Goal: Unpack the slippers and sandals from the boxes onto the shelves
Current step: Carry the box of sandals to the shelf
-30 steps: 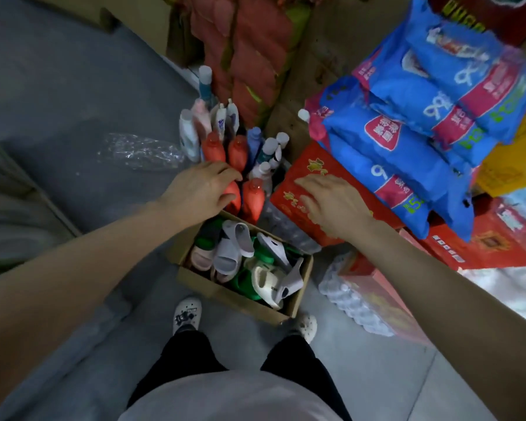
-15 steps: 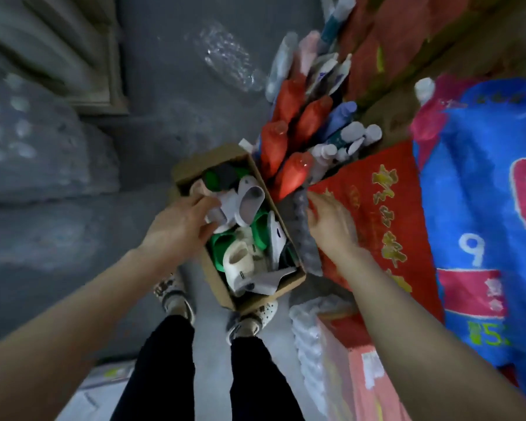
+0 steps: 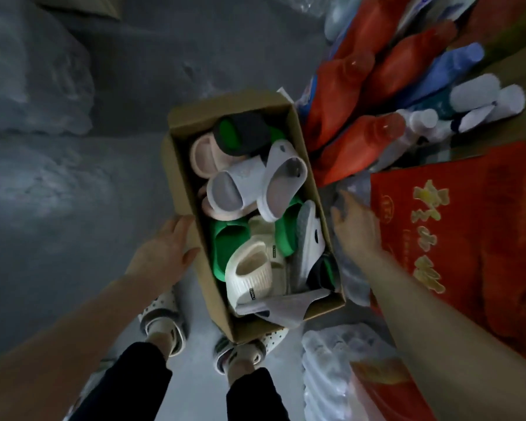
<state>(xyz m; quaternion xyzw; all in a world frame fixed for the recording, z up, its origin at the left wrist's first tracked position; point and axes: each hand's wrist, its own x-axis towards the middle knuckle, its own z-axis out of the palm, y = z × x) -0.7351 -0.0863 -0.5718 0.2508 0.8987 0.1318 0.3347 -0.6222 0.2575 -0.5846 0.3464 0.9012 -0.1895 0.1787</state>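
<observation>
red bottles (image 3: 340,98) and white-capped bottles (image 3: 474,95) lie packed together above a red printed carton (image 3: 468,238); wrapped white goods (image 3: 328,366) sit on the grey floor (image 3: 119,177).

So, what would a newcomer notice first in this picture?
The open cardboard box in the middle, crammed with slippers in white, green, pink and cream. The left hand grips its left wall; the right hand reaches along its right side, beside the red carton.

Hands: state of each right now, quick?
Left hand: grips the left wall of the cardboard box of slippers.
Right hand: at the box's right side, blurred; grip cannot be told.
</observation>
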